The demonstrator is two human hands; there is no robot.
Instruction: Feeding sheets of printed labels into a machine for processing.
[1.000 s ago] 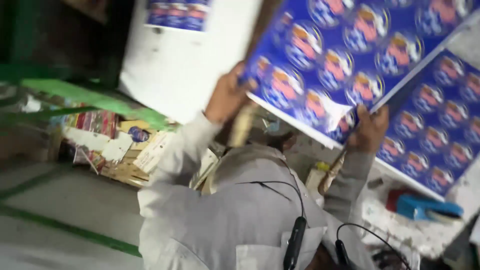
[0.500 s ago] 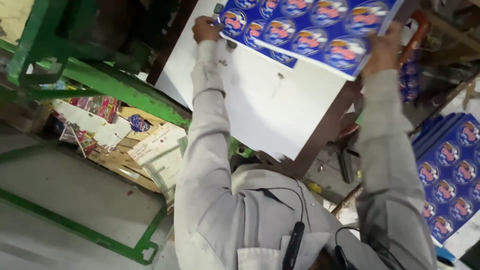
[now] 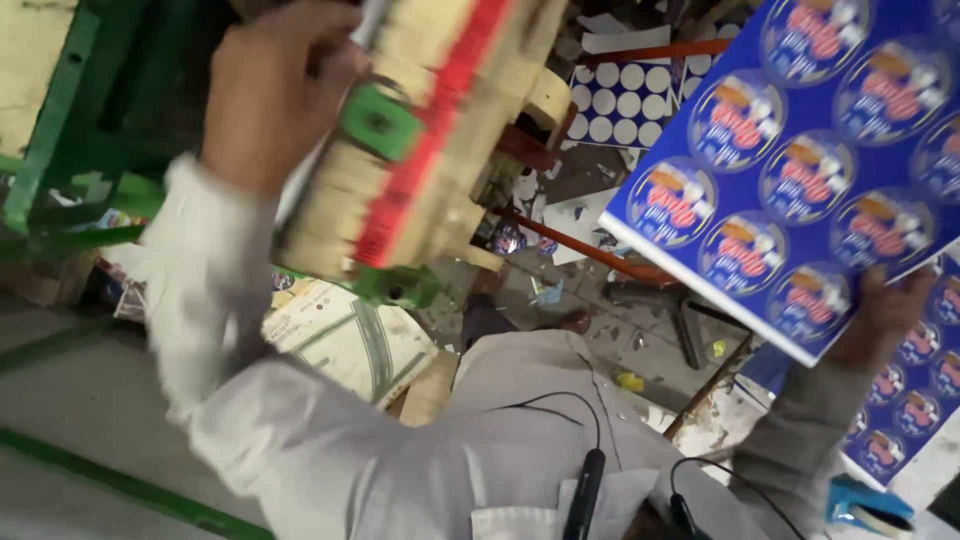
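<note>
Sheet, blue with round labels, in right hand.

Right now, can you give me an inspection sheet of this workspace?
Surface: littered floor, paper scraps and debris.
Job's things: stack of blue printed sheets with round designs, raised; wooden block with red strip on a green fitting.
Clutter: printed cartons; punched sheet with round holes; more blue sheets; blue tool.
Grips: left hand at the block, blurred; right hand holds the stack's lower edge.
Cables: black earphone wire on the shirt.
Surroundings: green metal frame; orange bars.
</note>
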